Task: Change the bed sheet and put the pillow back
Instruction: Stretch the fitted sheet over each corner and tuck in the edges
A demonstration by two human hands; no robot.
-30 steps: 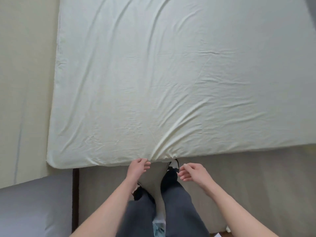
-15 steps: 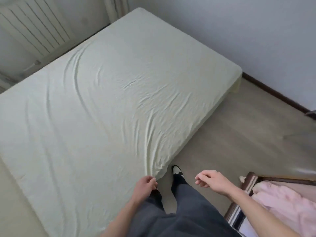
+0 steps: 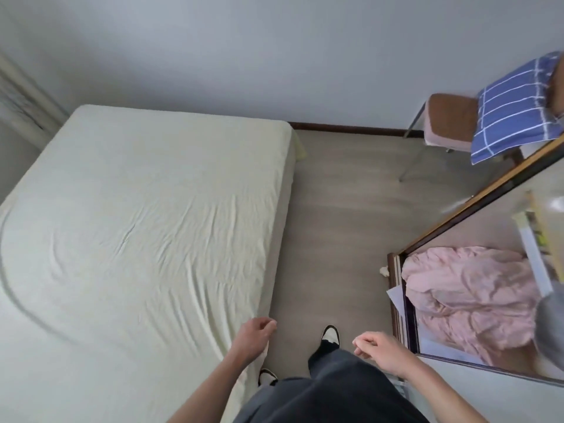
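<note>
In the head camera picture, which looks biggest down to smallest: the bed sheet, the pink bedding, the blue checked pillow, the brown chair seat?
1. bed sheet
2. pink bedding
3. blue checked pillow
4. brown chair seat, partly hidden by the pillow, so unsure.

The head view looks steeply down from standing height over the bed (image 3: 146, 227) edge and floor (image 3: 345, 215).

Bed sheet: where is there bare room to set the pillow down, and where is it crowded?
The whole pale sheet lies bare from the far wall to the left hand. The floor strip between bed and cabinet is also open. Crowded: the chair carrying the blue checked pillow, and the cabinet holding pink bedding.
</note>
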